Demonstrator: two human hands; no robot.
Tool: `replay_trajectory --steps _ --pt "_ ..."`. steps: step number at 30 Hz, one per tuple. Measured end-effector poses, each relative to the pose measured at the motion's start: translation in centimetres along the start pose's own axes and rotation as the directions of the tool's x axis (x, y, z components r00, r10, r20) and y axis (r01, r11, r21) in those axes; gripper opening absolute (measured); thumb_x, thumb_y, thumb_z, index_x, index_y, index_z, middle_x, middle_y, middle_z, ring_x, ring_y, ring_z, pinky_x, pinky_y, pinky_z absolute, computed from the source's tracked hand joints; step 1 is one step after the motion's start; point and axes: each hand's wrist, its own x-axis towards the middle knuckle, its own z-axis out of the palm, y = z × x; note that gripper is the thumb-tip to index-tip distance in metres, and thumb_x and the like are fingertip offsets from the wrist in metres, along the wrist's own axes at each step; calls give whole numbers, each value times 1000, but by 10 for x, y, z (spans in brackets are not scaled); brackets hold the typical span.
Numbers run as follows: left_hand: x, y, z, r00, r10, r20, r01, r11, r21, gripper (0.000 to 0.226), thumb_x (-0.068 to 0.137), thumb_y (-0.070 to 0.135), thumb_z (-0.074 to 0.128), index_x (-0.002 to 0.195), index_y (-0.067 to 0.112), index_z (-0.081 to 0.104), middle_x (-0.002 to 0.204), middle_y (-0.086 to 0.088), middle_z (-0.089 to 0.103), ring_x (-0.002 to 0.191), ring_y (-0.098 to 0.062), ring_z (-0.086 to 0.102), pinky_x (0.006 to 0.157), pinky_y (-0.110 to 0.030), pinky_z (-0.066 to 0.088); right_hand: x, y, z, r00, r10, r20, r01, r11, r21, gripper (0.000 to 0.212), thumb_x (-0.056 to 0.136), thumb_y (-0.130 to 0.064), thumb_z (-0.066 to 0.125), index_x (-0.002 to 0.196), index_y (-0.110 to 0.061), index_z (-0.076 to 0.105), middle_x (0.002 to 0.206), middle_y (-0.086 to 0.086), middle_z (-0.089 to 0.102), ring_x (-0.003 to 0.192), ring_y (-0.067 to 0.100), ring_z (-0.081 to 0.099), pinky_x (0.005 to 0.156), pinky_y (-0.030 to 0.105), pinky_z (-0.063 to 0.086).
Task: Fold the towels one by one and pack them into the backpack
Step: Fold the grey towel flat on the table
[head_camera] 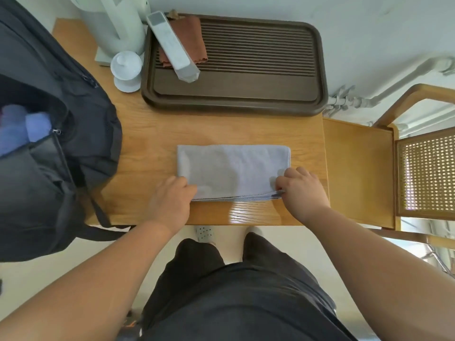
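My left hand (pixel 172 196) and right hand (pixel 301 190) each pinch a near corner of the pale-blue folded cloth towel (pixel 231 169); it looks soft, light and floppy, so I'd keep the layered corners together.

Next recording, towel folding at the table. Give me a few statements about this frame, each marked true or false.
1. The towel lies folded on the table. True.
2. The left hand and the right hand hold the towel at its near corners. True.
3. The backpack is zipped shut. False: it is open, with blue towels showing inside.
4. The towel being folded lies on the tray. False: it is on the table, and the tray holds a brown cloth.
5. A white lidded cup stands left of the tray. True.
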Motion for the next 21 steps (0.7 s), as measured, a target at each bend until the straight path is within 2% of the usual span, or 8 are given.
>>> replay_trajectory --steps 6,8,11,15,17,18,20,21 --pt "-6 0 14 990 -132 56 130 991 44 26 56 -12 70 66 10 62 72 -5 50 69 -29 50 58 -31 30 -3 5 14 994 -65 93 63 998 17 24 89 -14 53 102 -31 64 98 -6 55 97 22 52 73 31 33" --pt "-7 5 10 986 -157 59 153 986 60 14 66 5 73 73 12 63 78 -3 52 76 -29 51 63 -33 34 -6 7 16 994 -83 66 82 997 15 16 85 -31 58 99 -30 65 97 -6 55 96 22 51 76 31 33" --pt "-9 16 0 984 -174 34 172 983 69 26 71 33 72 89 16 64 88 -1 53 85 -28 52 72 -37 41 -14 4 15 986 -164 11 164 986 37 38 74 -57 56 97 -29 68 95 -5 54 94 24 51 83 37 41" --pt "8 32 -3 986 -151 -75 151 988 -5 37 84 34 70 114 13 63 115 -7 58 106 -33 56 87 -44 46 3 -24 9 968 -199 -153 219 968 121 48 85 -60 53 113 -23 65 113 2 57 109 30 53 94 43 41" --pt "23 39 0 986 -145 -79 142 989 -36 47 90 37 63 130 12 57 137 -11 53 129 -34 48 103 -50 41 24 -45 2 983 -130 -127 150 975 163 58 92 -60 46 137 -24 53 144 8 47 136 33 39 112 47 30" --pt "29 41 2 988 -146 -52 143 989 -42 53 94 40 58 138 12 51 149 -12 45 140 -33 39 113 -51 33 34 -54 1 993 -91 -77 103 980 170 66 95 -63 39 149 -26 40 158 10 31 148 33 22 120 49 19" --pt "41 38 12 988 -152 41 153 988 -26 67 98 49 44 154 15 30 166 -11 17 154 -30 11 123 -51 12 52 -66 6 1000 -25 13 23 989 143 75 97 -68 22 160 -30 9 168 8 -4 154 32 -10 124 51 0" --pt "44 34 18 985 -149 84 150 989 -6 74 98 55 37 159 15 18 168 -9 3 155 -28 -1 124 -50 3 57 -66 12 999 0 35 -4 992 126 76 96 -70 17 160 -31 0 167 7 -14 152 33 -18 124 52 -4"
